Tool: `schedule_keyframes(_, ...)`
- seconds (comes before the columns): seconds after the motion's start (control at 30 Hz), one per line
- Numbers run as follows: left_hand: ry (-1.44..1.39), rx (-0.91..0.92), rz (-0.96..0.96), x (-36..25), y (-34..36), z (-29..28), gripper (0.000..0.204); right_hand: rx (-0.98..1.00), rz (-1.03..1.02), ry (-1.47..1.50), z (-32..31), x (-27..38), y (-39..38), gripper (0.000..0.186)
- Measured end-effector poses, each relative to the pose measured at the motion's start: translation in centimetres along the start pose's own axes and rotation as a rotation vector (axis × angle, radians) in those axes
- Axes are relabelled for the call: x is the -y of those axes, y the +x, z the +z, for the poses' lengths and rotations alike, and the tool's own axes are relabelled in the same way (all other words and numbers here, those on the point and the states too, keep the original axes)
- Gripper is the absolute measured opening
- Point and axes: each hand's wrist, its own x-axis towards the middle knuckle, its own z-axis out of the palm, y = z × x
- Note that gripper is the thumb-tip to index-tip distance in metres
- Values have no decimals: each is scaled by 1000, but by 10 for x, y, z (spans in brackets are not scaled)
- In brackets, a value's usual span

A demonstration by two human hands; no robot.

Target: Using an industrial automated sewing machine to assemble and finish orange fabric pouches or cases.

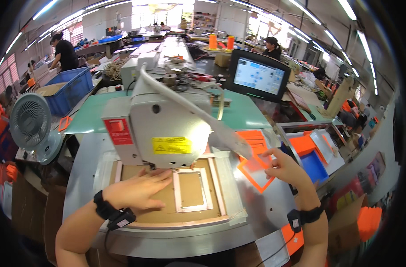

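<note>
My left hand (140,190) lies flat, fingers stretched out, on the brown board (158,216) beneath the grey sewing machine head (169,115). Its fingertips reach close under the machine, where the needle area is partly hidden. Beside them a white rectangular frame (178,196) is set on the board. To the right, my right hand (285,168) pinches the edge of an orange-bordered piece (259,187) with a see-through middle. Further orange pieces (252,137) lie just beyond it on the metal table.
A lit touchscreen (260,73) stands behind on the right. Trays with orange, white and blue pieces (314,167) are at the right. A fan (31,120) and a blue crate (71,91) stand at the left. Other people work in the background.
</note>
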Motion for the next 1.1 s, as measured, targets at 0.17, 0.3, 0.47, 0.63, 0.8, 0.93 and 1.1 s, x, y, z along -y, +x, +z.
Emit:
schedule_keyframes(0.17, -58, 4, 1, 10, 0, 12, 80, 121, 85, 511, 53, 17, 1, 20)
schedule_keyframes(0.3, -74, 9, -10, 11, -1, 13, 79, 231, 92, 569, 107, 39, 11, 19)
schedule_keyframes(0.47, -93, 2, 8, 12, -1, 12, 76, 376, 158, 376, 139, 50, 22, 23)
schedule_keyframes(0.63, -46, -34, 21, 3, -1, 10, 72, 442, 177, 95, 142, 65, 26, 22)
schedule_keyframes(0.8, -22, -80, 24, 2, 1, 17, 68, 439, 212, 48, 143, 74, 26, 20)
schedule_keyframes(0.93, -15, -156, 39, -2, 5, 22, 65, 494, 188, -56, 143, 79, 32, 20)
schedule_keyframes(1.1, 52, -301, -35, -14, 18, 27, 65, 548, 184, -161, 143, 84, 40, 22)
